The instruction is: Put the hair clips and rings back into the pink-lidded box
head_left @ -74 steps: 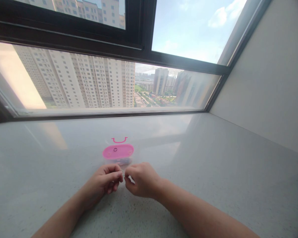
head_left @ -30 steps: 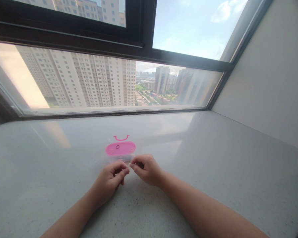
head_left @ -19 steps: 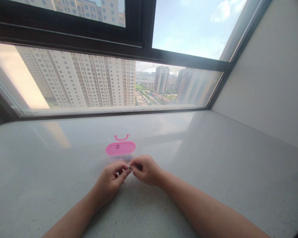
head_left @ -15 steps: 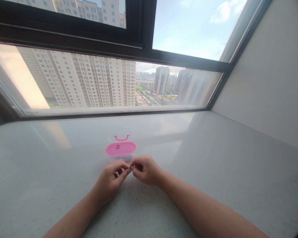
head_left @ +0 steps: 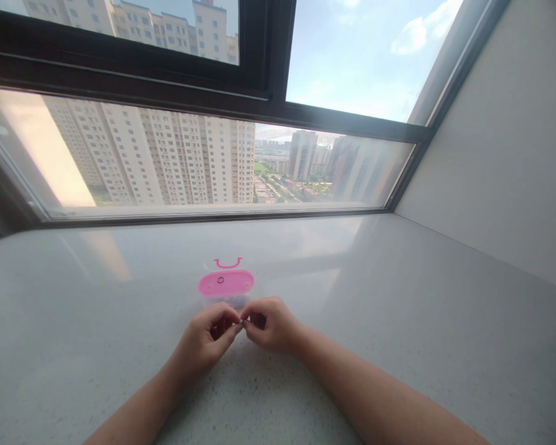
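My left hand (head_left: pixel 213 334) and my right hand (head_left: pixel 269 324) meet at their fingertips above the pale counter. Each is closed in a pinch of thumb and forefinger, and whatever lies between the tips is too small to make out. Just beyond them stands a clear plastic box with a pink oval lid (head_left: pixel 236 282); my fingers partly hide its front. A small dark ring (head_left: pixel 220 280) rests on the lid. Behind the box lies a pink curved handle (head_left: pixel 228 266).
The speckled white counter (head_left: pixel 398 321) runs back to a dark-framed window (head_left: pixel 264 106). A plain white wall (head_left: pixel 500 173) bounds it on the right. Tall buildings show through the glass.
The view has tilted up slightly, so everything sits a little lower in the picture. Both hands keep their pinch at nearly the same spot by the box.
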`<action>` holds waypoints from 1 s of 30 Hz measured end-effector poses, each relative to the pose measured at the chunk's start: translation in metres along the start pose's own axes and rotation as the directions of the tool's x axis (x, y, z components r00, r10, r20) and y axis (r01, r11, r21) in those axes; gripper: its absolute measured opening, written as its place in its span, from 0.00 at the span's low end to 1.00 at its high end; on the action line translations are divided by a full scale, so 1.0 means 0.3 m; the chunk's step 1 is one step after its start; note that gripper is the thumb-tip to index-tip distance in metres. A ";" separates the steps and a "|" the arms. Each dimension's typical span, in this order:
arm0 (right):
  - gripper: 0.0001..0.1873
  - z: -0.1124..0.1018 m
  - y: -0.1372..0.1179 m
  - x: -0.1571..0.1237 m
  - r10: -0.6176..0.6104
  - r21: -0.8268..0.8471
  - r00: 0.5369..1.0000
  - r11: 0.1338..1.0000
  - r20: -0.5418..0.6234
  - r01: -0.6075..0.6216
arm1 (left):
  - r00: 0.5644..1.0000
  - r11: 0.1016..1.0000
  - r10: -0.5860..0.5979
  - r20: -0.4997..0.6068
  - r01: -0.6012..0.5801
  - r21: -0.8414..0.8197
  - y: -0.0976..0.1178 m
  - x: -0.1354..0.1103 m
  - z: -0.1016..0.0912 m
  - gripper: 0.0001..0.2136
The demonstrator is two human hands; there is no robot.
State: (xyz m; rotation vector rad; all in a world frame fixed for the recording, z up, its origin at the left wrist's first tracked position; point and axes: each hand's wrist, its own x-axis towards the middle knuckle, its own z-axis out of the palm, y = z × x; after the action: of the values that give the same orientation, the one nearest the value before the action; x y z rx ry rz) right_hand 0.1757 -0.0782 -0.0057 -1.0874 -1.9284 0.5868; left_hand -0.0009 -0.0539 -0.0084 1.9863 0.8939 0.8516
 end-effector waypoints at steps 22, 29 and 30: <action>0.05 -0.018 0.034 0.035 0.236 0.413 0.958 0.898 -0.163 -0.151 | 0.989 0.866 0.035 -0.142 0.041 0.498 0.141 0.054 -0.122 0.05; 0.06 -0.030 0.023 0.034 0.236 0.427 0.946 0.896 -0.221 -0.124 | 0.993 0.809 -0.012 -0.117 0.078 0.583 0.214 0.144 -0.153 0.06; 0.06 -0.031 0.021 0.033 0.232 0.421 0.946 0.899 -0.227 -0.120 | 0.994 0.791 0.008 -0.109 0.060 0.609 0.224 0.158 -0.154 0.05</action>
State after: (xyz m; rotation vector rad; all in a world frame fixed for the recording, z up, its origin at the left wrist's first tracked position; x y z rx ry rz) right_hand 0.1836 -0.0666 -0.0008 -1.0188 -1.3982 0.8471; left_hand 0.0065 -0.0280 0.0822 2.4858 1.3930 0.7057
